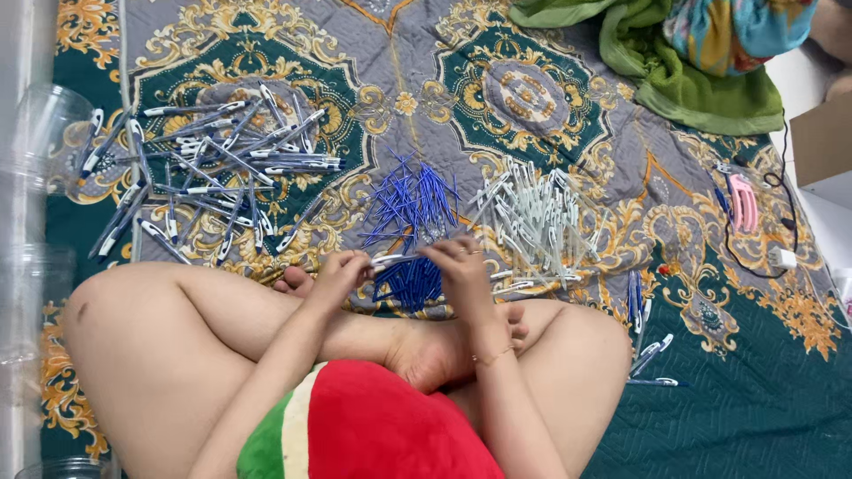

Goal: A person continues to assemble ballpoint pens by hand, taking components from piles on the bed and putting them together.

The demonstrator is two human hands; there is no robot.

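1. Left hand: fingers curled closed around one end of a slim white plastic pen barrel, held roughly level above the crossed legs.
2. Right hand: fingers bent and pinched onto the other end of the same pen barrel; a thin bracelet sits on the wrist. Whether anything else is held in this hand cannot be told.
3. The pen barrel lies between the two hands, just above a heap of thin blue ink refills spread on the quilt.
4. Right of the refills, touching their edge: a loose pile of white plastic pen barrels.
5. Far left: a scattered pile of assembled white-and-blue pens, well apart from the hands.
6. By the right knee: a few finished pens lying singly.
7. All rest on a quilted bedspread with green, grey and gold ornament.
8. Upper right: a crumpled green cloth; near the right edge, a pink hair clip beside a black cable with a white plug.
9. Left edge: clear plastic jars.
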